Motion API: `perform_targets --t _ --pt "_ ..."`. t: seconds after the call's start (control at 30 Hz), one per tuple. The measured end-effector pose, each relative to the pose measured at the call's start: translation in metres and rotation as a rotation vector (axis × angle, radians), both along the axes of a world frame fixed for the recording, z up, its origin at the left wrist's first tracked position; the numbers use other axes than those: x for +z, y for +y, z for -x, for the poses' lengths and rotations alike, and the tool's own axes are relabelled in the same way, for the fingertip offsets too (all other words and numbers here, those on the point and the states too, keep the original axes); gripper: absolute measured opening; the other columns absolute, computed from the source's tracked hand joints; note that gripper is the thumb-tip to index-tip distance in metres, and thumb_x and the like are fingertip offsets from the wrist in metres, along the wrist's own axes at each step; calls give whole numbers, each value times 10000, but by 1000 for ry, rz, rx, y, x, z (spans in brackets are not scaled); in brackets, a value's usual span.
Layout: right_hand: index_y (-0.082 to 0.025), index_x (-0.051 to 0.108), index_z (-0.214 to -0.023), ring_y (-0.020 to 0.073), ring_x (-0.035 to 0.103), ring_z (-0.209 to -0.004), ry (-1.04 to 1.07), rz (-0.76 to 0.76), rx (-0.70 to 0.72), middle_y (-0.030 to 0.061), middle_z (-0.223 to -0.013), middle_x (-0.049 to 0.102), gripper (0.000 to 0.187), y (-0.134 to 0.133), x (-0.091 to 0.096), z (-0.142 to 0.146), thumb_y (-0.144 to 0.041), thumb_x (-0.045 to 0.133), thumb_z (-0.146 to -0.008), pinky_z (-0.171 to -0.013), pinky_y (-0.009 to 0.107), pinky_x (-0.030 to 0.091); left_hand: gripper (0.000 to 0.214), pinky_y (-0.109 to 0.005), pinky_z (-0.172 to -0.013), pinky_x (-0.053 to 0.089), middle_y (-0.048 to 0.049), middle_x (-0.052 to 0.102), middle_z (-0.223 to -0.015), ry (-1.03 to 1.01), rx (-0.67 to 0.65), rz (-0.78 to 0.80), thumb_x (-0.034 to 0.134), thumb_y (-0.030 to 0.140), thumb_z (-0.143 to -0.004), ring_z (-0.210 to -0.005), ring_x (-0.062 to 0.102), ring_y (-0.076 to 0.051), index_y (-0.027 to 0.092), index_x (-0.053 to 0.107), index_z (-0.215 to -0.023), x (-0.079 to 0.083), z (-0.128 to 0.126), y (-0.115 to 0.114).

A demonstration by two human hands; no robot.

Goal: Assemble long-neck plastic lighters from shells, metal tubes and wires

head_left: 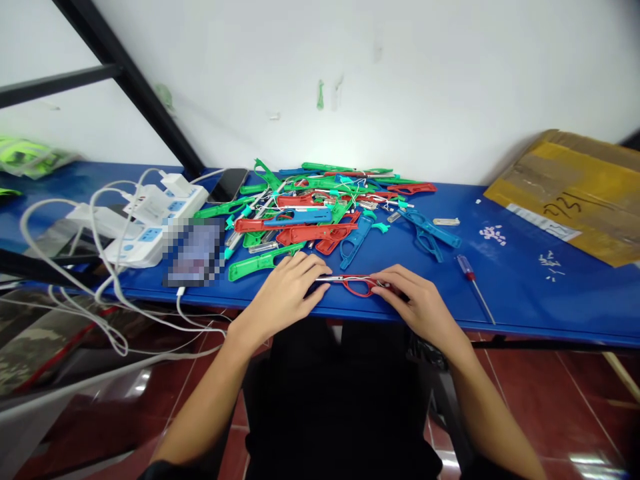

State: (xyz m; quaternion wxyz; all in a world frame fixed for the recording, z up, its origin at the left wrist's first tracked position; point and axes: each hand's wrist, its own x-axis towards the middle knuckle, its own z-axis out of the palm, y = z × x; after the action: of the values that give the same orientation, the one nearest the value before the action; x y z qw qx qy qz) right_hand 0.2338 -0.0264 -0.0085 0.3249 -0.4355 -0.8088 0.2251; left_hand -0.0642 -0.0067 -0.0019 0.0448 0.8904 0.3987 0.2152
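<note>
Both my hands rest on a red plastic piece (pixel 356 285) at the near edge of the blue table (pixel 525 293), just below frame centre: my left hand (pixel 285 293) lies flat, fingers loosely extended onto its left end, my right hand (pixel 417 300) curls over its right end. Behind it, a pile of red, green and blue parts (pixel 320 213) fills the middle; a screwdriver (pixel 473 277) lies right of my right hand

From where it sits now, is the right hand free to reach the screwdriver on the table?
Probably yes: the screwdriver lies just beside the right hand on bare blue table, nothing between, though that hand rests on a red plastic part.
</note>
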Motion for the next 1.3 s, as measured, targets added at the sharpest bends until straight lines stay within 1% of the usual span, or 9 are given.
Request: perform_targets --t 0.1,0.23,0.37,0.53,0.67,0.83,0.97,1.1,1.3 --pt "-292 748 -1278 252 760 -1081 7 -2 7 81 -1202 787 231 0 -2 -1 -379 592 -1132 -967 402 608 278 -444 -994 516 -86 754 -1297 -40 -26 4 599 390 -1138 -1168 675 -277 220 709 -1329 -4 -9 -1" --pt "-289 747 -1277 255 759 -1078 17 -9 3 88 -1198 789 231 0 -2 -1 -376 589 -1133 -962 410 614 258 -412 -924 504 -77 779 -1203 -111 -35 -25 536 341 -1167 -1086 680 -246 213 750 -1233 -11 -19 1" --pt "-279 754 -1253 251 761 -1055 18 -16 -12 90 -1184 793 228 0 -1 0 -383 592 -1130 -956 408 623 235 -412 -938 504 -72 776 -1192 -167 -31 -2 583 358 -1148 -1049 671 -239 230 776 -1188 -17 -18 5" --pt "-294 732 -1319 263 753 -1067 -4 -24 -4 92 -1214 791 270 -1 -4 -1 -419 675 -1086 -981 424 630 225 -416 -954 495 -66 771 -1193 -199 -28 8 604 361 -1137 -1051 668 -238 242 790 -1183 -19 -16 7" --pt "-290 727 -1321 258 745 -1092 -16 -44 15 87 -1223 794 252 2 -5 -2 -383 656 -1099 -983 418 618 230 -413 -943 491 -67 770 -1171 -215 -29 9 594 346 -1141 -1040 657 -238 226 787 -1169 -20 -17 8" --pt "-263 743 -1291 259 722 -1036 -100 -54 24 89 -1160 796 235 26 6 -5 -358 631 -1108 -946 427 597 233 -415 -946 496 -69 766 -1171 -220 -35 17 598 347 -1138 -1044 651 -239 213 784 -1176 -21 -16 9" --pt "-228 760 -1251 270 726 -1114 -198 17 151 105 -1209 783 232 56 21 -8 -342 617 -1106 -1002 438 578 226 -415 -969 489 -67 762 -1181 -209 -18 18 588 339 -1143 -1067 649 -241 224 780 -1174 -22 -16 9" --pt "-227 767 -1203 239 722 -1028 -275 96 280 85 -1164 777 242 77 34 -10 -373 598 -1112 -951 398 567 228 -418 -973 482 -71 754 -1182 -192 3 8 574 330 -1150 -1086 647 -246 209 766 -1173 -23 -18 9" --pt "-223 766 -1187 228 704 -997 -279 112 369 95 -1171 770 270 99 38 -10 -419 609 -1089 -906 374 555 244 -428 -980 489 -71 746 -1180 -172 29 -6 547 334 -1161 -1077 643 -243 211 755 -1190 -24 -19 9"
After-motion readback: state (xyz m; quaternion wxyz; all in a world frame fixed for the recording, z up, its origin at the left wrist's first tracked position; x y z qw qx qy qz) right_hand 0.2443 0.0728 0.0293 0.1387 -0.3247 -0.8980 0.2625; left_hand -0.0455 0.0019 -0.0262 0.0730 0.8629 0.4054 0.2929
